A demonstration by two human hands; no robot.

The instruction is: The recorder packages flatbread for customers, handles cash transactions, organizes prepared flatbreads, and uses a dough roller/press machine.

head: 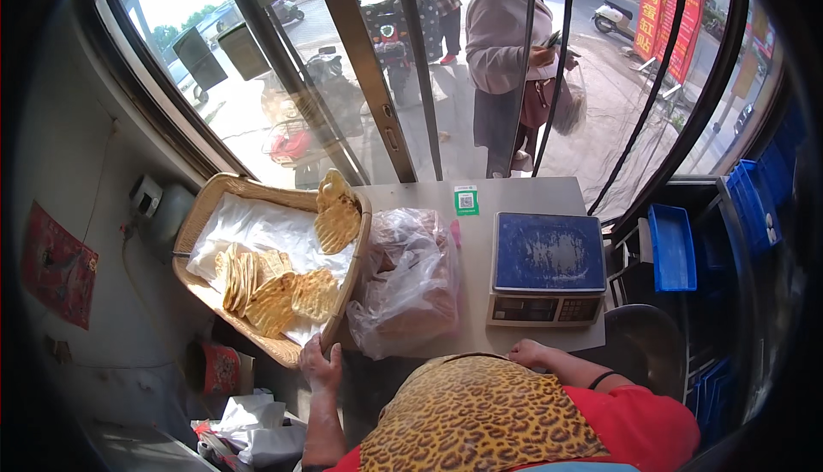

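My left hand [321, 364] touches the near corner of a woven basket [255, 338], its thumb held apart from the fingers. White plastic sheeting [257, 224] lines the basket. Several flatbreads [270, 301] lie toward its near side, and another flatbread [339, 211] leans on the far right rim. At the counter's near edge is my right hand [528, 353], fingers bent and partly hidden; whether it grips anything is unclear. Beyond it stands a digital scale [548, 253] with a bare blue platform. A clear plastic bag [408, 285] with brownish contents sits between basket and scale.
A card with a printed code [467, 200] lies on the light counter [476, 337]. Window bars [418, 67] rise behind it, and a person [508, 47] stands outside. Blue trays [672, 247] are at right. White plastic bags [257, 430] lie at lower left.
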